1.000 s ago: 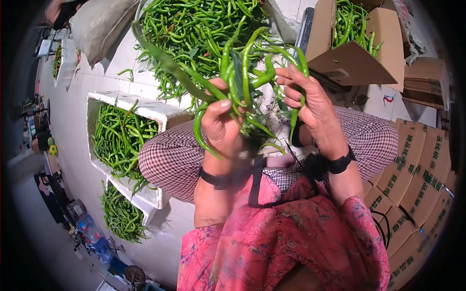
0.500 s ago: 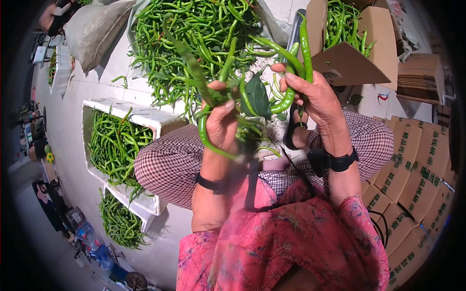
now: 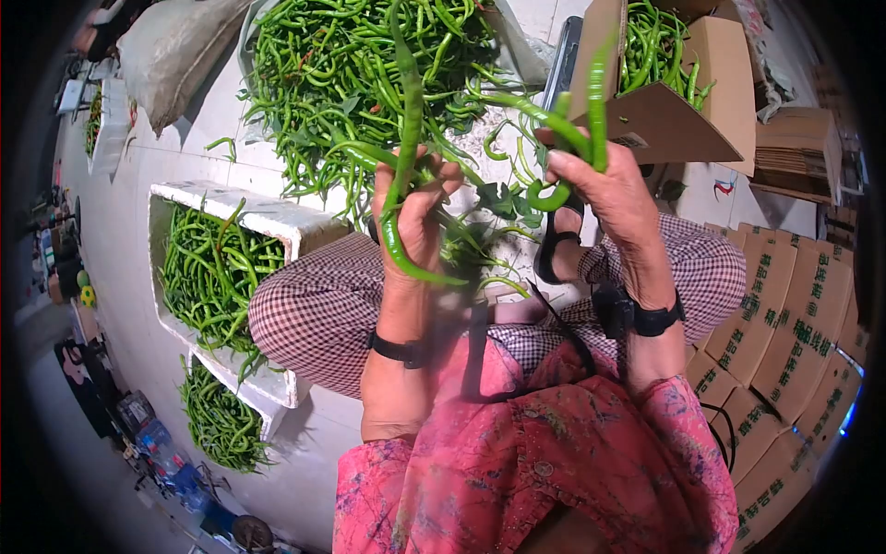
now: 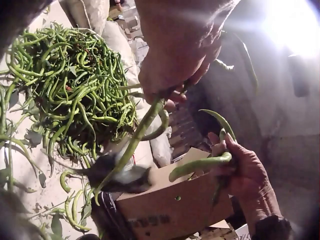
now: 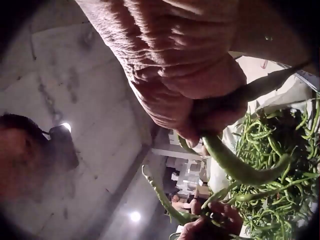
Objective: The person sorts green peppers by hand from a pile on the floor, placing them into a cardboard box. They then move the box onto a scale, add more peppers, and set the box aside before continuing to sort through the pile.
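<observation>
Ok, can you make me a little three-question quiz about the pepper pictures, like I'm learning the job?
1. What does the person's left hand hold?
a) a spoon
b) green peppers
c) a ball
2. True or false: the open cardboard box has more peppers inside.
3. Fill in: the larger white box stands beside the person's ____ knee.

Key: 1 b; 2 true; 3 left.

I see pale floor tiles (image 3: 115, 249) stretching down the left of my head view, dim clutter (image 3: 166, 452) along the edge, printed brown cartons (image 3: 784, 314) filling the lower right; a white light (image 4: 297, 25) glares at the upper right of my left wrist view
</observation>
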The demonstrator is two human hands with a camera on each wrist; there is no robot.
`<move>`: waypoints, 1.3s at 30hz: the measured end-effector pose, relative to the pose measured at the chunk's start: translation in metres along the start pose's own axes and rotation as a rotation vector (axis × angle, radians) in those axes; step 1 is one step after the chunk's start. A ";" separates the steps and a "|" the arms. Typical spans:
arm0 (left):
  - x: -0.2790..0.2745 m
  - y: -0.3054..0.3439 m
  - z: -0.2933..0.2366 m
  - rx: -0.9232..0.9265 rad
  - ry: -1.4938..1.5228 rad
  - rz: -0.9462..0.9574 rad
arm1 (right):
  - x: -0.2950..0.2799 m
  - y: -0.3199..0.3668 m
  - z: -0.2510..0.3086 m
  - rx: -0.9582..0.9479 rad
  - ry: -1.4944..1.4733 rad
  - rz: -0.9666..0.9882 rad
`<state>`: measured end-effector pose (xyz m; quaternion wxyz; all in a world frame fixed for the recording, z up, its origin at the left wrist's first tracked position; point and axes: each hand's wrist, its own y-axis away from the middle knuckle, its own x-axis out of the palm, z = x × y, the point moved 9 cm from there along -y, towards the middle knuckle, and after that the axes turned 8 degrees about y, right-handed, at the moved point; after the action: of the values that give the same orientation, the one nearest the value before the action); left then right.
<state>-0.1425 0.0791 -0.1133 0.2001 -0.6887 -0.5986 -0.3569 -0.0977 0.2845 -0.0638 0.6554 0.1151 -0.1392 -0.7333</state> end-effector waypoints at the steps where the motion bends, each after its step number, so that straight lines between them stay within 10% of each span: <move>1: -0.001 0.001 -0.002 0.002 0.002 -0.006 | 0.001 -0.001 -0.002 0.004 0.003 0.005; 11: 0.019 0.014 -0.004 -0.145 0.304 0.056 | 0.012 0.008 -0.050 0.227 -0.170 0.259; 15: 0.018 0.017 -0.004 -0.167 0.331 0.080 | -0.007 0.004 -0.077 0.124 0.415 0.171; 19: 0.027 0.019 -0.003 -0.183 0.338 0.161 | -0.028 0.007 -0.067 0.261 -0.049 -0.156; 27: 0.042 0.024 0.011 -0.205 0.022 0.373 | 0.031 -0.017 -0.035 0.171 -0.440 0.104; 31: 0.064 0.031 0.003 -0.006 -0.748 0.556 | 0.054 -0.015 -0.025 0.146 -0.552 0.209; 39: 0.053 0.028 0.019 -0.142 -0.253 0.422 | 0.055 -0.012 -0.017 0.113 -0.743 0.362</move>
<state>-0.1087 0.1231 -0.0829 0.1448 -0.8499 -0.4352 -0.2595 -0.1093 0.2300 -0.0828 0.6717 -0.1478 -0.4244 -0.5890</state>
